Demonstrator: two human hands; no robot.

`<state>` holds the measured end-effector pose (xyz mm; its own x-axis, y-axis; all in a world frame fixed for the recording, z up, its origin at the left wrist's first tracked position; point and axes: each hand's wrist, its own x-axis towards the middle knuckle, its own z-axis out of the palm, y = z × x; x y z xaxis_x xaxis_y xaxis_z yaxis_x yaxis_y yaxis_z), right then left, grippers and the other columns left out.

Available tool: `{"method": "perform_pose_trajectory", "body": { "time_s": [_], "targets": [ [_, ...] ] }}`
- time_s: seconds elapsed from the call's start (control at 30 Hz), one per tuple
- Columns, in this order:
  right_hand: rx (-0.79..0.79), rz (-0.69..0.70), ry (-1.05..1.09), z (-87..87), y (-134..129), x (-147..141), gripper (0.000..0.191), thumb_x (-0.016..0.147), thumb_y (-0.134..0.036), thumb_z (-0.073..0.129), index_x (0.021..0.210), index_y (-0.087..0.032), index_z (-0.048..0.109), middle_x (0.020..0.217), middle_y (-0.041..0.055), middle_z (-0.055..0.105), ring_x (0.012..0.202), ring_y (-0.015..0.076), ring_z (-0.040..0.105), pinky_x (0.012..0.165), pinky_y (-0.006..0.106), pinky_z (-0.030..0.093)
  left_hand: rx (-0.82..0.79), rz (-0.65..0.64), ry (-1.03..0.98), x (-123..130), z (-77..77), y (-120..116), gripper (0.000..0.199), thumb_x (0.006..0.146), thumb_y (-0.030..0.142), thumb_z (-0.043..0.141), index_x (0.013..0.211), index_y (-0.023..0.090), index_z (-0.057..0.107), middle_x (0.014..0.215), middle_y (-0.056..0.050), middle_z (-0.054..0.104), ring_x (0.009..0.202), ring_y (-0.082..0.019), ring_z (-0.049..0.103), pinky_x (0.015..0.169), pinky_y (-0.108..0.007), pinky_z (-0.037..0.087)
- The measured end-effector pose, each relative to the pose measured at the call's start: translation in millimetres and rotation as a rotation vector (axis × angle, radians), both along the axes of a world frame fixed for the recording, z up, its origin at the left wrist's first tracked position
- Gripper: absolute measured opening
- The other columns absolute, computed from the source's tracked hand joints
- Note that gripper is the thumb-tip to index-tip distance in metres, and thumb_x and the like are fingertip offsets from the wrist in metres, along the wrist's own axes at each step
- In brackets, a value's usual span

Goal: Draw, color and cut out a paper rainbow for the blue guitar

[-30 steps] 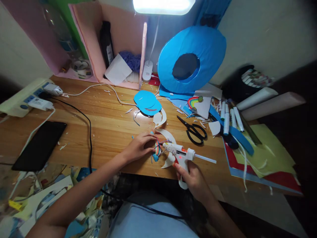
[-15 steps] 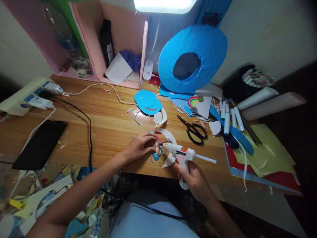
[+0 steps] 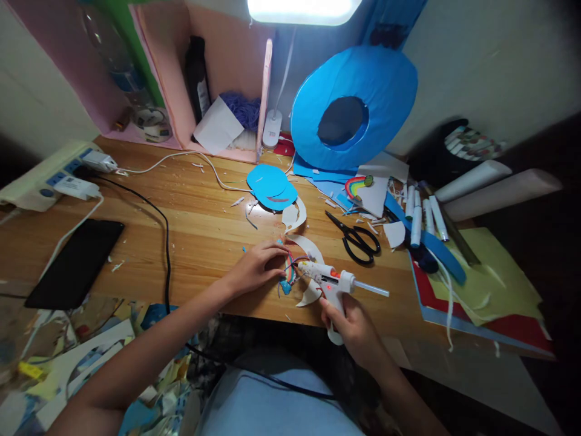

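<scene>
My right hand (image 3: 349, 324) is wrapped round the handle of a white hot glue gun (image 3: 334, 284). A clear glue stick (image 3: 371, 288) pokes out of its back end, and a small red light glows on its side. The nozzle points left, right at a small paper rainbow (image 3: 289, 267) with blue cloud shapes at its ends. My left hand (image 3: 259, 264) holds that rainbow by its left edge against the table, thumb and fingers bent round it. Curved white paper scraps (image 3: 310, 293) lie beside and under the nozzle.
Black scissors (image 3: 356, 237) lie right of centre. Blue paper discs (image 3: 271, 186) and a large blue ring (image 3: 308, 115) are behind. Markers and coloured sheets (image 3: 494, 272) are at right; a phone (image 3: 75, 263), power strip (image 3: 49, 175) and black cord (image 3: 166, 254) at left.
The glue stick now sticks out a little less from the back of the glue gun, and the gun has shifted slightly left. My left hand keeps its place on the rainbow.
</scene>
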<state>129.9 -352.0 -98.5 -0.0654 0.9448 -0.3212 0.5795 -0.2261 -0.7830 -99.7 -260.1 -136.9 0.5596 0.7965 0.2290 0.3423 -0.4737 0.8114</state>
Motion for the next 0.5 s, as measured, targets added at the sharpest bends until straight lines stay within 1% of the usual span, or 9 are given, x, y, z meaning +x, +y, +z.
{"method": "perform_pose_trajectory", "body": {
  "time_s": [0.13,0.37,0.5],
  "targets": [
    [0.012,-0.024,0.022,0.3,-1.1,-0.1,0.035,0.086,-0.049,0.045,0.067,-0.020,0.049,0.056,0.0001,0.056,0.053,0.0153,0.052,0.052,0.026,0.039,-0.002,-0.001,0.001,-0.3,-0.8,0.0,0.033,0.084,0.027,0.066,0.114,0.017,0.059,0.118,-0.009,0.060,0.113,-0.024,0.055,0.097,-0.048,0.043],
    [0.049,-0.081,0.033,1.1,-2.2,-5.5,0.033,0.083,-0.049,0.048,0.065,-0.021,0.049,0.052,-0.0016,0.053,0.050,0.0148,0.049,0.052,0.026,0.037,0.003,0.001,0.003,0.3,1.4,0.3,0.032,0.084,0.027,0.066,0.113,0.016,0.059,0.117,-0.008,0.061,0.111,-0.024,0.056,0.096,-0.047,0.044],
    [0.026,-0.086,0.040,0.4,-1.8,-5.8,0.034,0.084,-0.050,0.047,0.067,-0.020,0.051,0.054,-0.0007,0.054,0.051,0.0151,0.050,0.052,0.026,0.037,0.004,-0.002,-0.001,0.0,1.8,0.3,0.032,0.084,0.026,0.066,0.114,0.017,0.059,0.118,-0.008,0.061,0.113,-0.024,0.055,0.097,-0.047,0.044]
  ]
}}
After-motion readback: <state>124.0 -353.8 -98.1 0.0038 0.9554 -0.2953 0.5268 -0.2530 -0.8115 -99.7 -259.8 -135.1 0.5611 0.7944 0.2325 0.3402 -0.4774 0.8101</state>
